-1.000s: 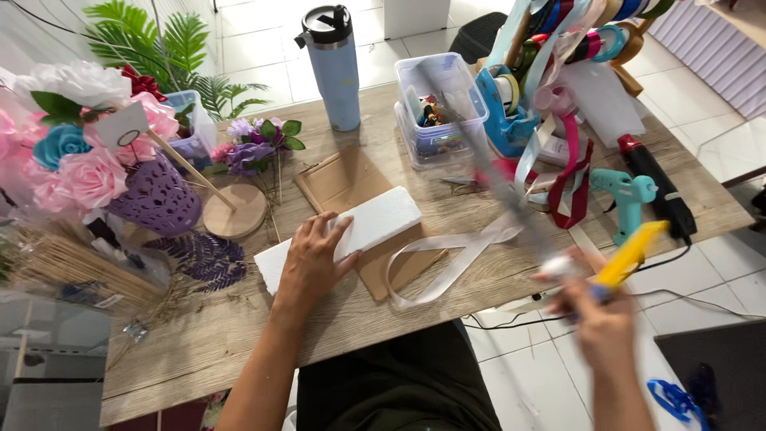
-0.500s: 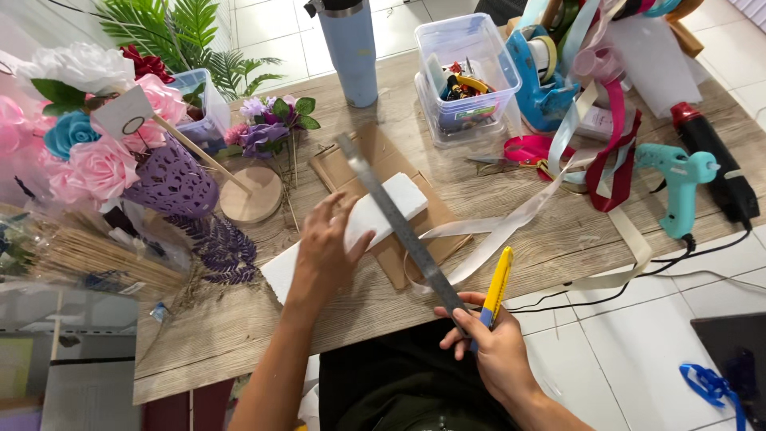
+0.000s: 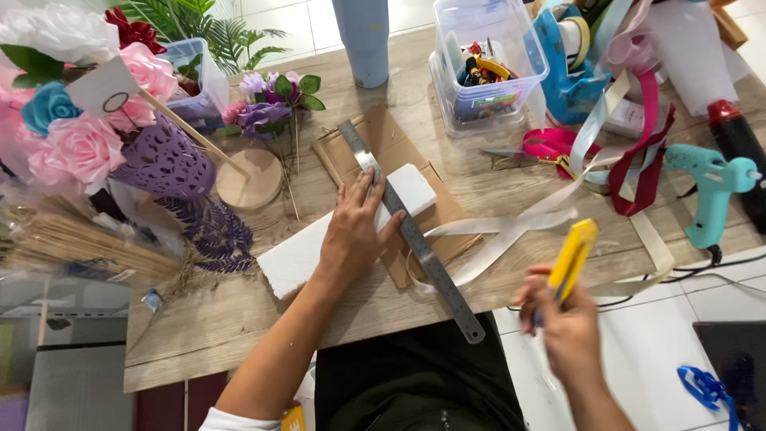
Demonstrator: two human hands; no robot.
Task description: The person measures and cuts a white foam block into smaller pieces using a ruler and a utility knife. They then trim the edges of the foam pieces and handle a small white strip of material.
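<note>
A person at a wooden worktop [image 3: 239, 319] presses the left hand [image 3: 355, 231] flat, fingers spread, onto a white foam block [image 3: 299, 255] and the steel ruler [image 3: 411, 231] laid across it. The ruler's long axis runs from 11 o'clock down to 5 o'clock, and its lower end juts past the near edge of the worktop. The block lies on brown cardboard [image 3: 391, 148], its long axis crossing the ruler's. The right hand [image 3: 562, 323], clenched around a yellow utility knife [image 3: 573, 259], hangs off the worktop's near edge at 4 o'clock from the block, apart from the ruler. The left hand is the nearer one. Ribbons [image 3: 511, 227], a teal glue gun [image 3: 710, 187] and paper flowers [image 3: 76, 148] crowd the far side.
</note>
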